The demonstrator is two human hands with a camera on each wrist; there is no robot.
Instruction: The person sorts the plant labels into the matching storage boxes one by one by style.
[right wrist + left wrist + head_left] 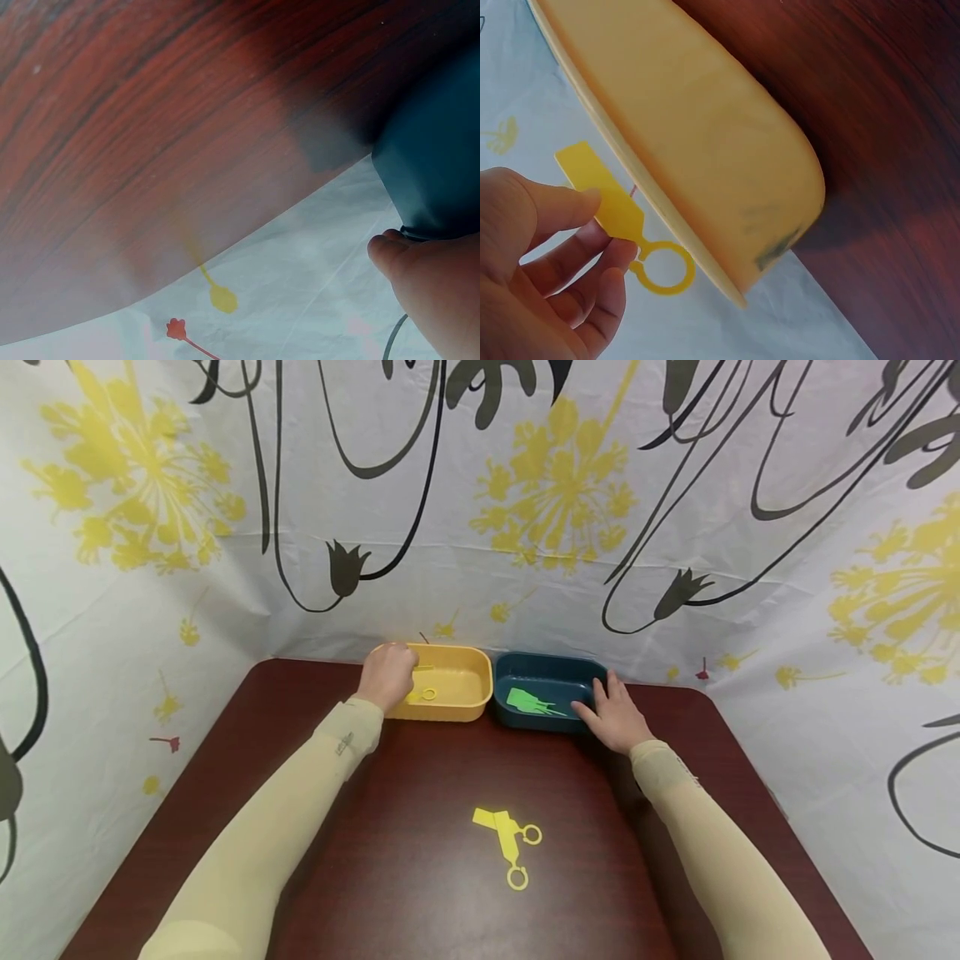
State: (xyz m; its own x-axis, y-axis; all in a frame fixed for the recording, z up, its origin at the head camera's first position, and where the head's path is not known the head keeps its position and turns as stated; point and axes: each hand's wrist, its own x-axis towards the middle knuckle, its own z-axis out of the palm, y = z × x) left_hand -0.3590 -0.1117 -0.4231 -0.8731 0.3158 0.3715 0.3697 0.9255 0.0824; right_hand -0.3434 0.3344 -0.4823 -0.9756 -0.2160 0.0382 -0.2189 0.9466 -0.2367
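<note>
In the left wrist view, my left hand pinches a flat yellow tag with a ring between thumb and fingers. It is held over the rim of the yellow bin, at the bin's left end. More yellow ring tags lie inside that bin. My right hand rests at the right end of the dark teal bin, its fingers extended along the rim and the thumb over the inside. Green tags lie bunched in the teal bin. Two overlapping yellow ring tags lie on the table.
The bins stand side by side at the back edge of a dark red-brown wooden table. Behind and beside it hangs a white patterned cloth with yellow and grey flowers.
</note>
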